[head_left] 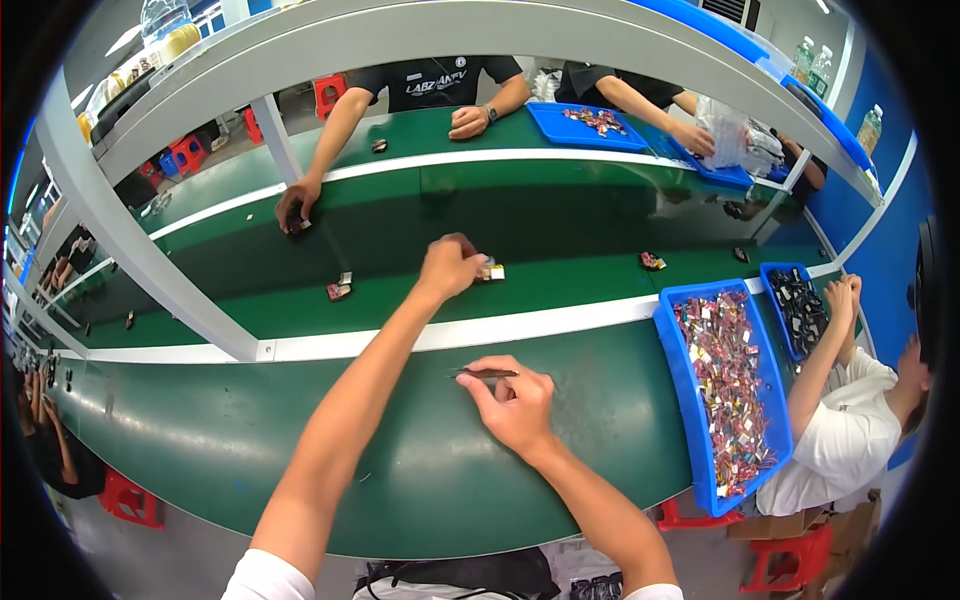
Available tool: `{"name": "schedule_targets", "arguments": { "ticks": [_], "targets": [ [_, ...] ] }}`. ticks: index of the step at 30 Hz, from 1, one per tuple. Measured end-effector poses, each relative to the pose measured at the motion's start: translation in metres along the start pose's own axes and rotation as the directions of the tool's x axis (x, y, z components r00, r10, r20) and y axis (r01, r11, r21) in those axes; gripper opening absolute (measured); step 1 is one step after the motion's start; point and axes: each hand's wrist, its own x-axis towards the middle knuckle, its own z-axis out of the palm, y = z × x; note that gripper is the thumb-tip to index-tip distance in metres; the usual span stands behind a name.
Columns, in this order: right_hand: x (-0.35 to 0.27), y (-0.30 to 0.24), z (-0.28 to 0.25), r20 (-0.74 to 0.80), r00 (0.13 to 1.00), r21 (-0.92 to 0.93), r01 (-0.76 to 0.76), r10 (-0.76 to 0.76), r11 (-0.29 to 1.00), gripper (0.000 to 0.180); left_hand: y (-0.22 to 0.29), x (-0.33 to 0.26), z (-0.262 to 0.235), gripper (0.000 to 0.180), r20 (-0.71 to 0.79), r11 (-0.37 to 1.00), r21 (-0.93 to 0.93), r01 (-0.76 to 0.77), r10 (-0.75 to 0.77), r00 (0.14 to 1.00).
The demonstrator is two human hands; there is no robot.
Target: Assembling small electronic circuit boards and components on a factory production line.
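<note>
Toward the near edge of the green belt [570,272], the small part [495,271] may slip from the left hand [452,268], whose grip I cannot tell, if pinched off-centre, while the right hand [518,402] holds dark tweezers [492,373].

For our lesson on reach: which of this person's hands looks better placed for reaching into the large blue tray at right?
Probably the right hand: nearer the large blue tray, though holding dark tweezers. The left hand is beyond the white rail, at a small part.
</note>
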Motion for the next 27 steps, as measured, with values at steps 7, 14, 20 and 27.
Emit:
{"name": "schedule_targets", "arguments": {
  "ticks": [7, 14, 20, 27],
  "targets": [
    [-0.004, 0.007, -0.001, -0.002, 0.999, 0.01, -0.04, 0.04, 0.999, 0.016, 0.005, -0.093, -0.049, 0.011, 0.174, 0.829, -0.515, 0.218, -0.148, 0.974],
    [-0.003, 0.003, -0.002, 0.021, 0.979, 0.201, -0.201, 0.201, 0.959, 0.015, 0.012, -0.166, -0.063, 0.016, -0.005, 0.71, -0.669, 0.219, -0.299, 0.954],
    [0.004, 0.005, -0.018, 0.112, 0.91, 0.4, -0.41, 0.4, 0.82, 0.015, 0.005, -0.186, -0.044, 0.012, 0.0, 0.714, -0.683, 0.156, -0.213, 0.977],
    [0.005, 0.001, -0.017, 0.062, 0.938, 0.291, -0.343, 0.34, 0.893, 0.017, 0.006, -0.187, -0.046, 0.013, 0.057, 0.762, -0.632, 0.141, -0.135, 0.989]
  ]
}}
